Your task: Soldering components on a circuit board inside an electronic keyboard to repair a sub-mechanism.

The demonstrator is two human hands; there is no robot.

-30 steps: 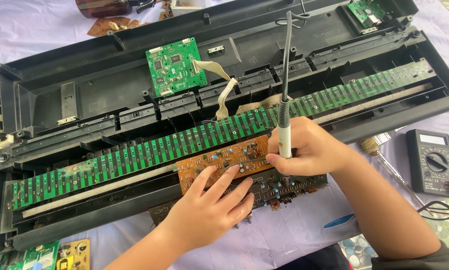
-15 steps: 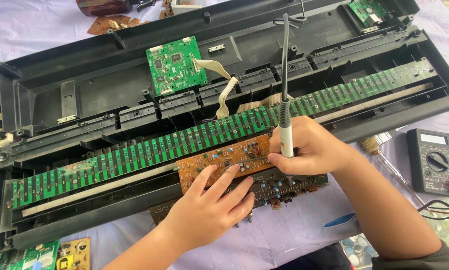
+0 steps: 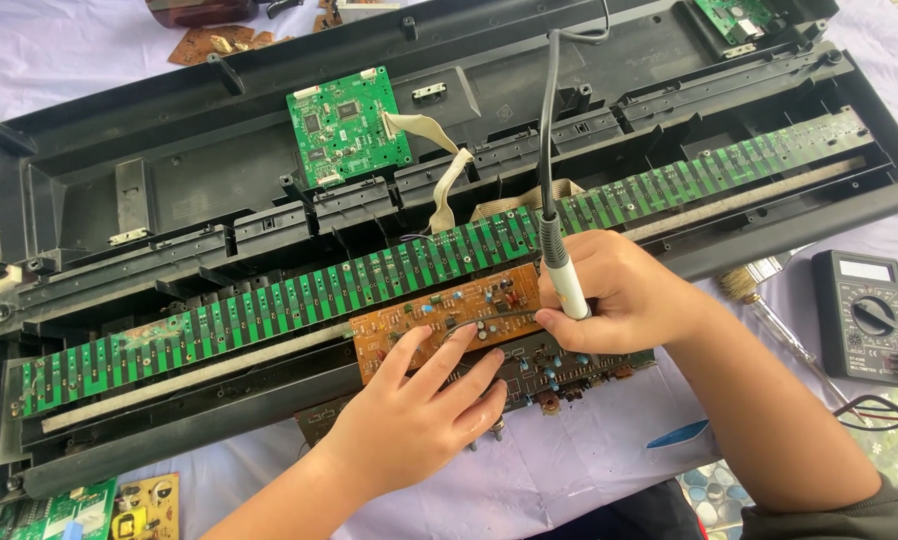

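Brown circuit board (image 3: 439,318) sits on the front edge of the opened black keyboard case (image 3: 219,170), just below the long green contact strip (image 3: 369,280). Left hand (image 3: 419,415) lies open, fingers spread flat on the board's lower edge. Right hand (image 3: 619,295) is closed round a soldering iron (image 3: 561,270), tip down at the board's right end; the tip itself is hidden behind the fingers. Iron cable runs up out of view. Dark panel board (image 3: 559,365) under both hands is mostly covered. Open cloth is right of the hands, then the multimeter (image 3: 862,315). Small green board (image 3: 349,125) is well back.
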